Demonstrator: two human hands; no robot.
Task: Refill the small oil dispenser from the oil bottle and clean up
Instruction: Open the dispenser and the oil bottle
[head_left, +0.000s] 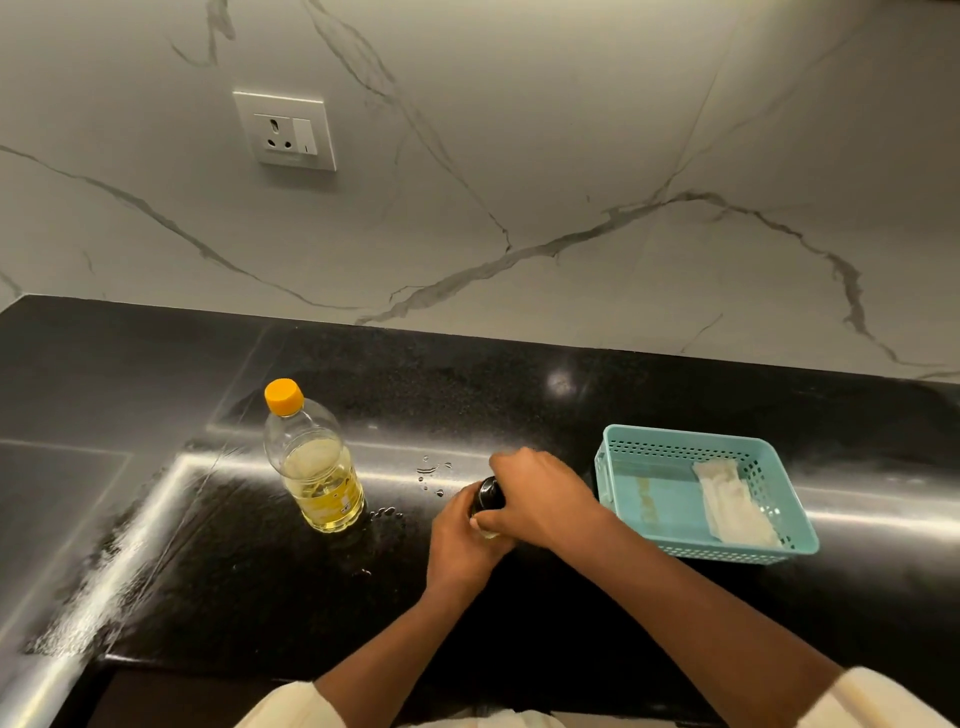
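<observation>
**Operator:** Where's the dispenser sitting?

**Spotter:** The small clear dispenser with the black cap (488, 493) stands on the black stone countertop (519, 395). It's between the clear plastic oil bottle with the orange cap (317, 467) and the teal perforated plastic basket (675, 434). You have it in both hands. Your left hand (460, 540) is wrapped round its body low down. Your right hand (540, 493) is curled over the cap from above, thumb against the side.

**Operator:** How will it handle?

**Spotter:** Light and stiff, I'd judge, but probably greasy. There are droplets (431, 470) on the counter just beside it, so the wall may be slick. Grip low round the body with your left and turn only the cap with your right. I can't tell whether it's glass, so treat it as breakable.

**Operator:** And the big bottle?

**Spotter:** It's capped, upright and partly full. It's likely heavier, with thin walls that would give under a squeeze, so take it round the middle, not the neck. The folded white cloth (732, 504) lying in the basket looks right for wiping up.
</observation>
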